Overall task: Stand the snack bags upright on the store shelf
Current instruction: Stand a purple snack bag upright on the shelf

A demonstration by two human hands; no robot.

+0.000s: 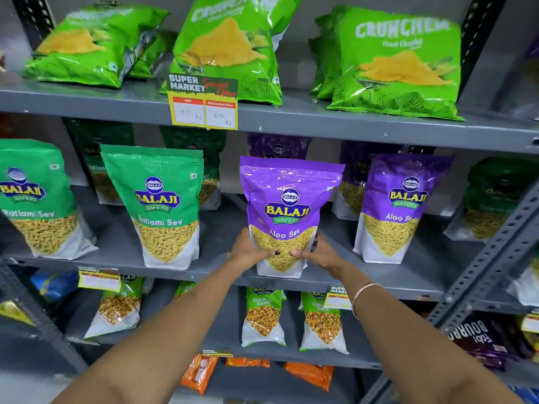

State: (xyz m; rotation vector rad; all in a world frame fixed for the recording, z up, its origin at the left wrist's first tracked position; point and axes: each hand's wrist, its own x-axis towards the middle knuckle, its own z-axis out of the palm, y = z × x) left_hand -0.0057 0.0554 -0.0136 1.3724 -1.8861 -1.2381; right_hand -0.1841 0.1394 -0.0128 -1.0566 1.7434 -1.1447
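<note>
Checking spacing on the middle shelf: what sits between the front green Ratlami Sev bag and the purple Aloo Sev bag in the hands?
Only bare grey shelf between Ratlami Sev bag and Aloo Sev bag, in the head view.

We see two bare forearms, no sleeves reaching into view. The left hand (pixel 248 250) wears no ring or band that we can make out; its thumbnail, at the tip nearest the other thumb, carries dark polish. The right hand (pixel 320 255) is plain too. Back from its fingers, a thin pale metal bangle (pixel 361 295) circles the right wrist, sitting loose and slightly tilted.
</note>
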